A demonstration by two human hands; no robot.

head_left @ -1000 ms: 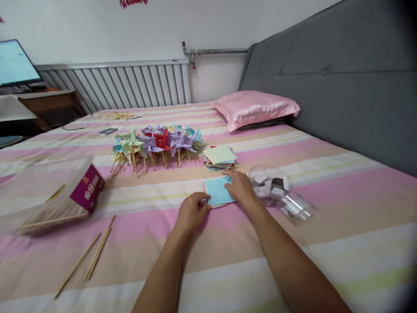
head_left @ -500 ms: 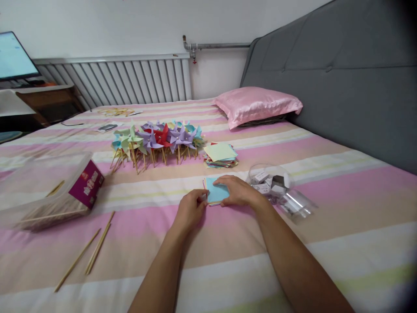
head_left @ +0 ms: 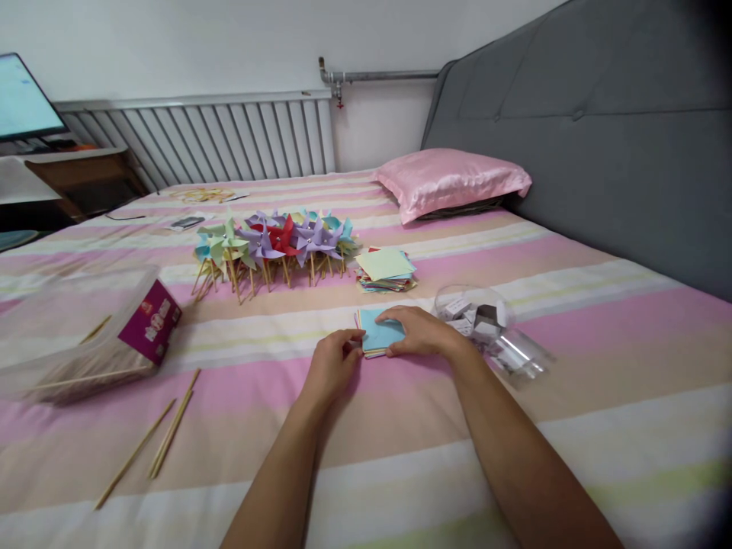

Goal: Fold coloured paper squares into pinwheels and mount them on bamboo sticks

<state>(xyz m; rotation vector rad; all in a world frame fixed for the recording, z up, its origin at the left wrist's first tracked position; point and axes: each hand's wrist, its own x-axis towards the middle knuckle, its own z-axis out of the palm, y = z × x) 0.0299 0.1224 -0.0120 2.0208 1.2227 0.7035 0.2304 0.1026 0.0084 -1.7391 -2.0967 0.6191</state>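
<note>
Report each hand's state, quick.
Left hand: fingers curled at the blue-topped paper stack's left edge; whether it grips cannot be told.
Right hand: open, thumb and fingers spread at the stack's right side.

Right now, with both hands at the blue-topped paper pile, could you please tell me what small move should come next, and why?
Probably a gentle inward push by the left hand against the paper pile, with the right hand steadying it: coloured edges stick out unevenly on the left, and the hands sit at opposite sides.
</note>
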